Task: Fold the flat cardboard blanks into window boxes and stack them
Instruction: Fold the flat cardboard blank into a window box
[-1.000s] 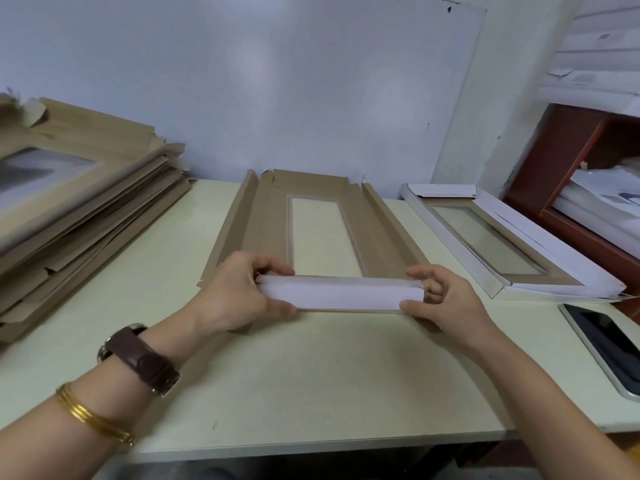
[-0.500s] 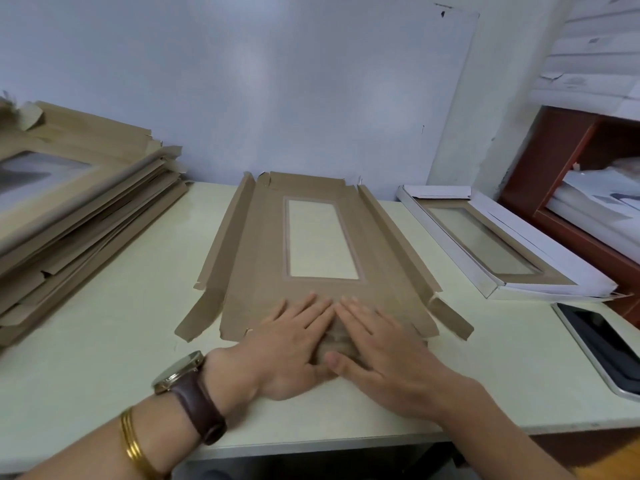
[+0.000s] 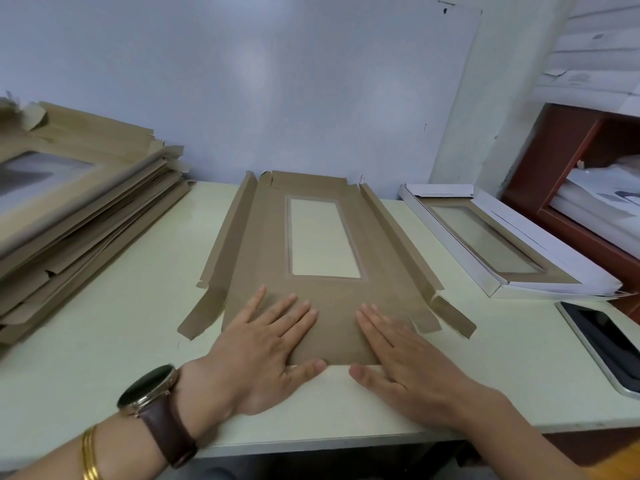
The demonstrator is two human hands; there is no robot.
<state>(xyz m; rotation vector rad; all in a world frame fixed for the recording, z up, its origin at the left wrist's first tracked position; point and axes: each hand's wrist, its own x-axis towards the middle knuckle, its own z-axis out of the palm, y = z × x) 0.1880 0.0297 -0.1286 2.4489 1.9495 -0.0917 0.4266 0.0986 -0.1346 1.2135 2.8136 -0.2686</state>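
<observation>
A brown cardboard blank (image 3: pixel 318 188) with a clear rectangular window (image 3: pixel 322 237) lies flat on the table's middle, its long side flaps half raised. My left hand (image 3: pixel 266 344) and my right hand (image 3: pixel 405 355) press flat, fingers straight, on the blank's near end flap, thumbs at its near edge. A tall pile of flat brown blanks (image 3: pixel 79 216) sits at the left. Folded white window boxes (image 3: pixel 498 244) are stacked at the right.
A tablet or phone (image 3: pixel 606 341) lies near the table's right edge. A red-brown shelf (image 3: pixel 568 161) with white sheets stands at the far right. The pale green table (image 3: pixel 104 341) ends just in front of my wrists; a wall rises behind.
A second ago both hands gripped the near flap folded up, white side showing. They laid it down flat, then slid apart from the middle toward the flap's sides.
</observation>
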